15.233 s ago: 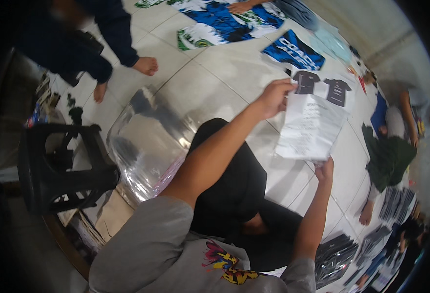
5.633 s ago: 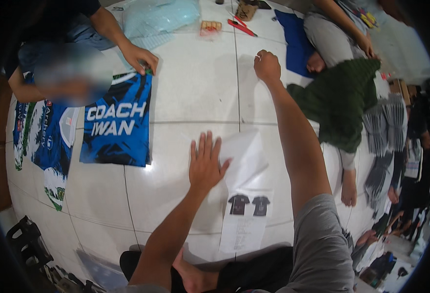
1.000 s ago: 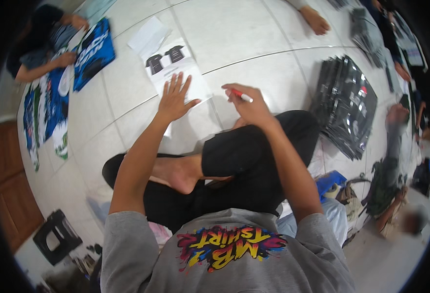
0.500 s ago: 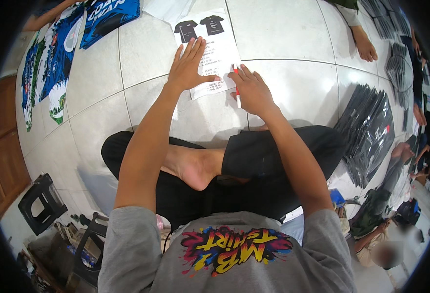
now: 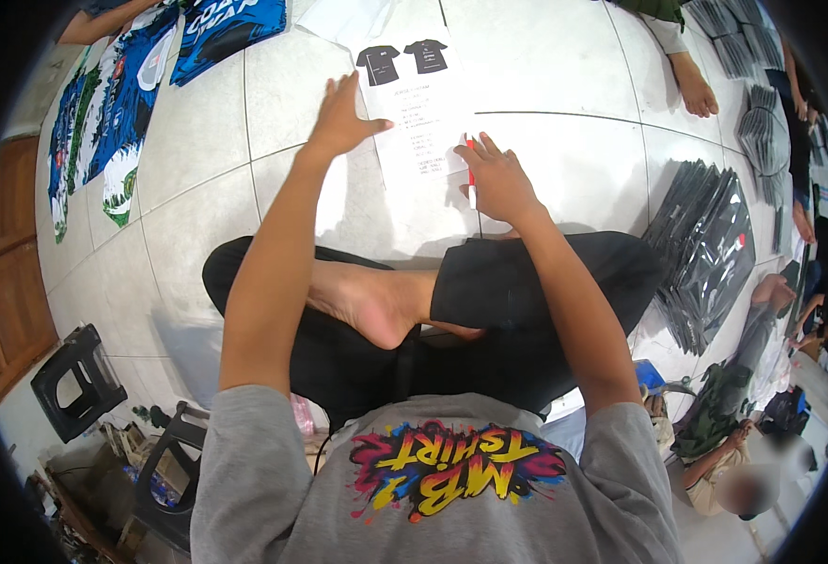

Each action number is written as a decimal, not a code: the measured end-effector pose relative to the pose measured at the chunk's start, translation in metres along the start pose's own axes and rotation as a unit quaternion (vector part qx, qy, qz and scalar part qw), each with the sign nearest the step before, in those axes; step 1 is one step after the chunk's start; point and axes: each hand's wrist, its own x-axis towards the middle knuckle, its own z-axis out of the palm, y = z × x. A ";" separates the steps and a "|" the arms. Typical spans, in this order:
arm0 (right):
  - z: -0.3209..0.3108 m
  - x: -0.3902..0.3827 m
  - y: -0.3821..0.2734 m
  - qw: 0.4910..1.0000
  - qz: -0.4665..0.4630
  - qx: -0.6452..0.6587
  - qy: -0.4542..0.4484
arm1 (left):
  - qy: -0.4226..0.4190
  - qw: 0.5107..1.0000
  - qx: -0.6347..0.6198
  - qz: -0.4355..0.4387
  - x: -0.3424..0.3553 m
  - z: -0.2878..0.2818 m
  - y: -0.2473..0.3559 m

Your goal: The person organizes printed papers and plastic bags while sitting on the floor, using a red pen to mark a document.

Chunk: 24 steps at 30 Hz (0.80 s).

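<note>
A printed white sheet (image 5: 418,101), with two dark T-shirt pictures and lines of text, lies flat on the tiled floor in front of my crossed legs. My left hand (image 5: 343,127) is at the sheet's left edge with fingers apart and holding nothing. Whether its fingertips touch paper or floor is hard to tell. At the lower right of the sheet, my right hand (image 5: 498,183) grips a red-and-white marker (image 5: 472,197), which stands roughly lengthwise away from me. Beyond the printed sheet lies a plain white paper (image 5: 339,14).
Blue patterned garments (image 5: 122,103) lie left, by a co-worker's arm (image 5: 94,23). Stacked dark bagged garments (image 5: 696,254) and grey bundles (image 5: 766,132) are right, near a co-worker's bare foot (image 5: 691,89). Black stools (image 5: 75,376) stand lower left, near a wooden door (image 5: 14,282).
The sheet, held up earlier, now lies on the floor, and my right hand has gained a marker. Within the last half second, my left hand has shifted left off the sheet's middle toward its edge.
</note>
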 end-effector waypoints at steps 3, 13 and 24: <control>-0.004 -0.001 -0.005 1.000 0.018 0.003 -0.004 | -0.055 0.998 -0.017 -0.004 -0.026 -0.038 -0.001; 0.004 0.019 -0.011 0.990 -0.054 0.058 0.112 | -0.036 0.964 -0.226 -0.137 -0.138 -0.038 -0.056; -0.010 0.019 -0.011 0.985 -0.044 0.024 0.167 | 0.081 0.959 -0.262 -0.069 -0.109 -0.021 -0.066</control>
